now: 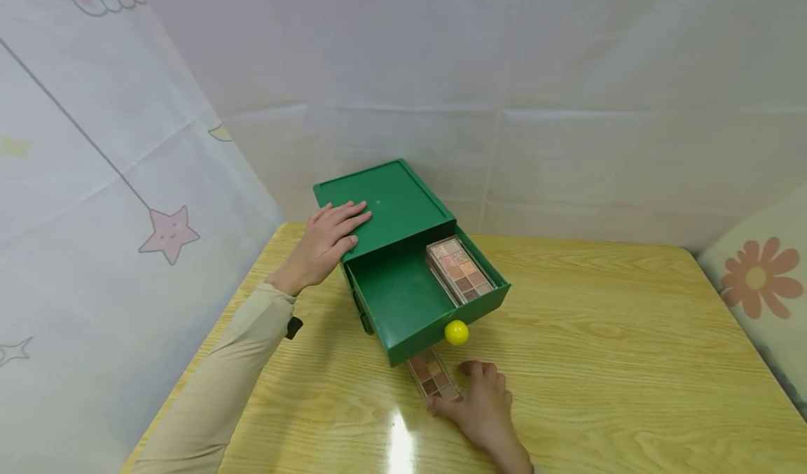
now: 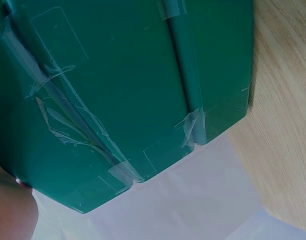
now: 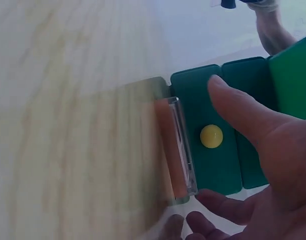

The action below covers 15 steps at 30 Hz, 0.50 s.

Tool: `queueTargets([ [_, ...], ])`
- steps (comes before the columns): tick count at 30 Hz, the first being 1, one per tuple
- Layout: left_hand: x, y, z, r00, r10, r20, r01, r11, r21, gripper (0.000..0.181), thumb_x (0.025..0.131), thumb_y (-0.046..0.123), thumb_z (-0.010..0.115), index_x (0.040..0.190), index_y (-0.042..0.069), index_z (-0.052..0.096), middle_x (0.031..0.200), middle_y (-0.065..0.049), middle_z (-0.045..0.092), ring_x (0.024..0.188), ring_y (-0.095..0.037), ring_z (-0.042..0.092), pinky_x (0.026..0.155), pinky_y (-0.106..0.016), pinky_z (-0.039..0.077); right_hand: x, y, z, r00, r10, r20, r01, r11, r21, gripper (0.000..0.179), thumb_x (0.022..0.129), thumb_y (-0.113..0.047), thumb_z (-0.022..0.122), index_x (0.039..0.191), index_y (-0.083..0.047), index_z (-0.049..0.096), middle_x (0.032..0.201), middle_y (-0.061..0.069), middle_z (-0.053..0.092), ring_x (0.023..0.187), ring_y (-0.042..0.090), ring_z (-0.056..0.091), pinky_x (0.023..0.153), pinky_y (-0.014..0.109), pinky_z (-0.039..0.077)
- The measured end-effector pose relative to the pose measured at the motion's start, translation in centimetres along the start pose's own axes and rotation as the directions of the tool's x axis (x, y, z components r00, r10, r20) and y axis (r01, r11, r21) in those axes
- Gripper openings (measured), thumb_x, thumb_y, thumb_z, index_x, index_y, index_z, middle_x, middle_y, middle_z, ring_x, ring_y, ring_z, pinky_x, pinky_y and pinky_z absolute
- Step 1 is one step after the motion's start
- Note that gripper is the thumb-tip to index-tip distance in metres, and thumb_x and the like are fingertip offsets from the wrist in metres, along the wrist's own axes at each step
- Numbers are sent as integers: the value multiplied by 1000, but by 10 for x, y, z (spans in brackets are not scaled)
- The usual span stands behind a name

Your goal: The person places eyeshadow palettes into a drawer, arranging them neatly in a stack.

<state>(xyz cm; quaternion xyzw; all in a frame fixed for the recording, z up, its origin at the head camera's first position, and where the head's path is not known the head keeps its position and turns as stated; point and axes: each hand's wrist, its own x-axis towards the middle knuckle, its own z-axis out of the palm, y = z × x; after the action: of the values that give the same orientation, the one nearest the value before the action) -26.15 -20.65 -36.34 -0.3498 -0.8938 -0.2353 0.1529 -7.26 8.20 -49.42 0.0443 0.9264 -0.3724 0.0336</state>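
Note:
A green drawer cabinet (image 1: pixel 397 194) stands on the table with its top drawer (image 1: pixel 403 288) pulled out. My left hand (image 1: pixel 328 239) rests on the cabinet's top, fingers straight. In the left wrist view, part of that hand (image 2: pixel 13 210) shows beside the cabinet's taped side (image 2: pixel 128 90). Stacked eyeshadow palettes (image 1: pixel 463 271) lie along the drawer's right side. Another eyeshadow palette (image 1: pixel 433 376) is on the table below the drawer front, its far end hidden. Around its near end, my right hand (image 1: pixel 482 407) has thumb and fingers spread. The right wrist view shows this palette (image 3: pixel 178 147) edge-on, a fingertip at its corner.
A yellow ball knob (image 1: pixel 457 332) sticks out from the open drawer's front. Lower down, a closed drawer has its own yellow knob (image 3: pixel 211 136). The wooden table (image 1: pixel 630 341) extends to the right, and a pale sheet (image 1: pixel 567 110) hangs behind it.

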Motion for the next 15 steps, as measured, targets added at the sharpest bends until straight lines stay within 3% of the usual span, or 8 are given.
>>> queueTargets([
  [8, 0, 0, 0, 1000, 7, -2, -7, 1000, 2, 45, 102, 21, 40, 145, 10, 46, 154, -13, 38, 145, -34, 29, 119, -55, 8, 1, -7, 1, 999, -27, 17, 29, 993, -111, 84, 52, -60, 86, 112, -8, 58, 114, 17, 49, 101, 32, 42, 75, 45, 32],
  [15, -1, 0, -1, 1000, 4, -6, -4, 1000, 7, 45, 102, 21, 39, 145, 11, 46, 153, -12, 39, 144, -34, 29, 119, -55, 9, 5, -7, -1, 1000, -29, 12, 30, 982, -187, 79, 56, -50, 88, 111, -4, 57, 115, 20, 48, 102, 36, 43, 75, 48, 35],
])
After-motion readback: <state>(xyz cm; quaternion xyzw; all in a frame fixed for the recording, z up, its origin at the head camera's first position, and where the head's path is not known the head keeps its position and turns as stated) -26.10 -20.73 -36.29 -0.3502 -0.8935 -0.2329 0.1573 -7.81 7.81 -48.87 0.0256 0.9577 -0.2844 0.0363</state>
